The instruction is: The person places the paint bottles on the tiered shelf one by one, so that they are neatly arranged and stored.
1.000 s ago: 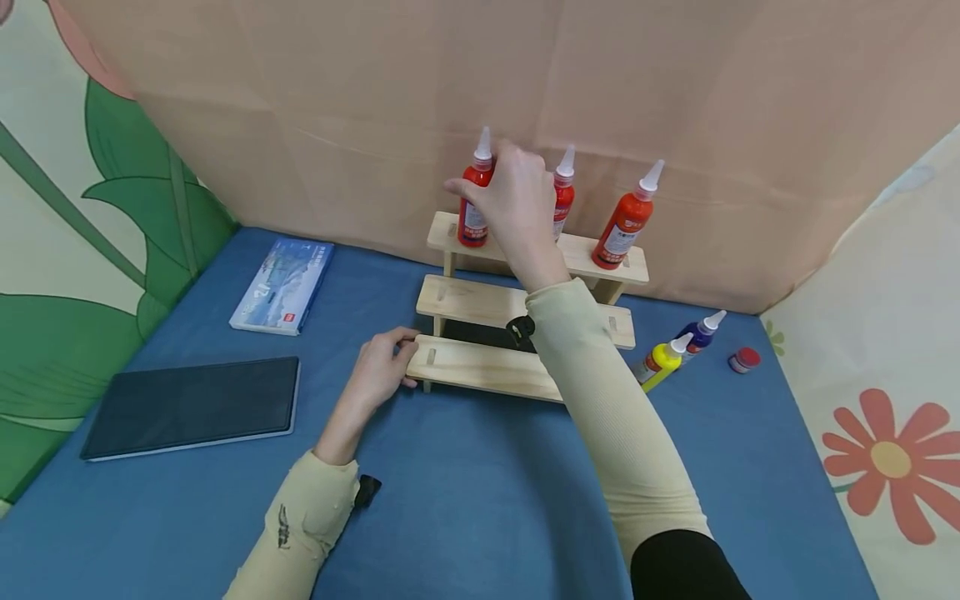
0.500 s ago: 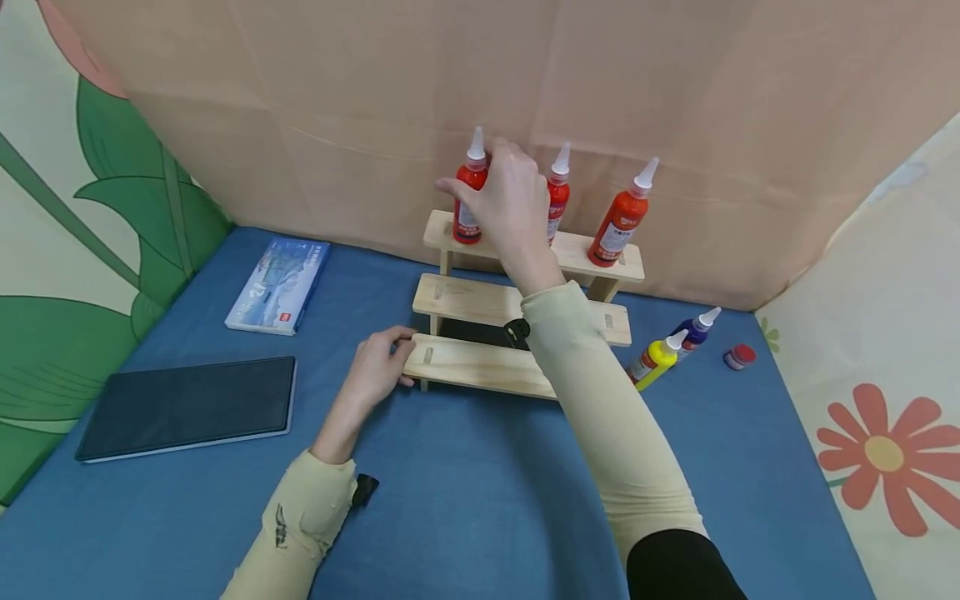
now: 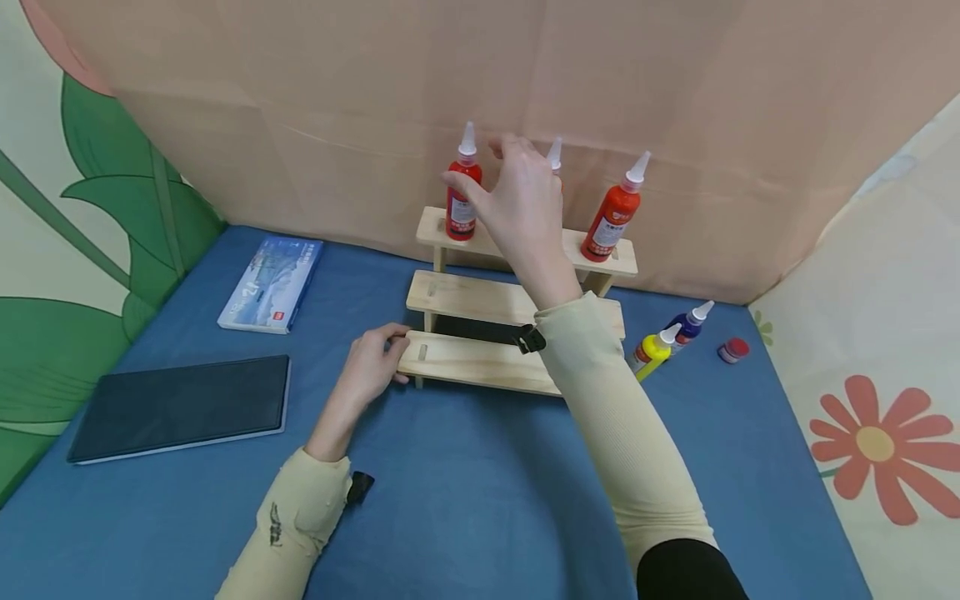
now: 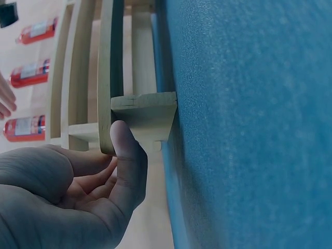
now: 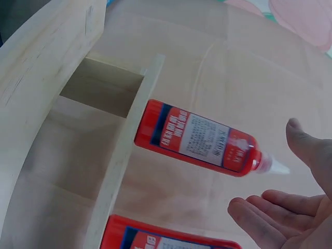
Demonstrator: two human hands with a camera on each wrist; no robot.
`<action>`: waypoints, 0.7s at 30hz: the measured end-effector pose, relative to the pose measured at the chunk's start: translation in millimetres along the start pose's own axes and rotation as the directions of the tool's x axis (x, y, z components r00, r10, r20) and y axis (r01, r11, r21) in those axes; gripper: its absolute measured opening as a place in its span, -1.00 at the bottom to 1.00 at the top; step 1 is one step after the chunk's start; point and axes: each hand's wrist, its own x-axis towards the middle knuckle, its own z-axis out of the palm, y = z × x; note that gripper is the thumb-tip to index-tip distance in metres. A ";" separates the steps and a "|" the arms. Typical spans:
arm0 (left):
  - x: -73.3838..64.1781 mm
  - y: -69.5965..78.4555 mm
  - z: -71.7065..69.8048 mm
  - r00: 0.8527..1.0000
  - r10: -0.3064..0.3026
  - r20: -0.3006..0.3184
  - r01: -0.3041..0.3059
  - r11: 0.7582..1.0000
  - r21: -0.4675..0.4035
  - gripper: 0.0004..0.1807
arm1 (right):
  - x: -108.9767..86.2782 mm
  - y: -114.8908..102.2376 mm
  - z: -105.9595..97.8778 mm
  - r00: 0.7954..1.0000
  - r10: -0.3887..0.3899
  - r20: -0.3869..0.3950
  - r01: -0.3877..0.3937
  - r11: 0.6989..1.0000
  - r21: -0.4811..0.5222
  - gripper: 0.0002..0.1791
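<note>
The wooden rack's lowest step (image 3: 472, 362) is being pinched by the left hand (image 3: 369, 364). Beyond it, beside the spread, empty right hand (image 3: 527, 200), a red bottle (image 5: 199, 139) is being supported by the top step (image 3: 432, 223) alone; if brushed by the thumb (image 5: 305, 142), it could be toppled.

3 squeeze bottles (image 3: 611, 222) stand atop a 3-tier rack (image 3: 471, 297); on the surface (image 3: 457, 500), a book (image 3: 270, 283) lies left, 2 more bottles (image 3: 655, 350) and a jar (image 3: 733, 350) right.

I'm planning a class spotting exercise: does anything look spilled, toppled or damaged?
Nothing stands out: the three red bottles stand upright on the top wooden shelf, and no spill shows on the blue surface.
</note>
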 end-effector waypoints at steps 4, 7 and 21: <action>0.1 -0.1 0.1 1.000 0.003 0.007 -0.003 1.000 0.000 -0.62 | -8.0 0.6 -8.2 1.000 -0.015 -0.003 0.015 1.000 -0.014 -0.28; 0.2 0.1 -0.2 1.000 0.011 0.010 -0.011 1.000 -0.002 -0.63 | -15.9 2.2 -14.8 0.999 -0.030 -0.020 0.030 1.000 0.001 -0.28; 0.8 -5.7 -14.2 1.000 -0.001 0.012 0.001 1.000 0.008 -0.62 | -56.5 11.2 -37.8 0.989 -0.087 -0.124 0.096 0.993 0.072 -0.32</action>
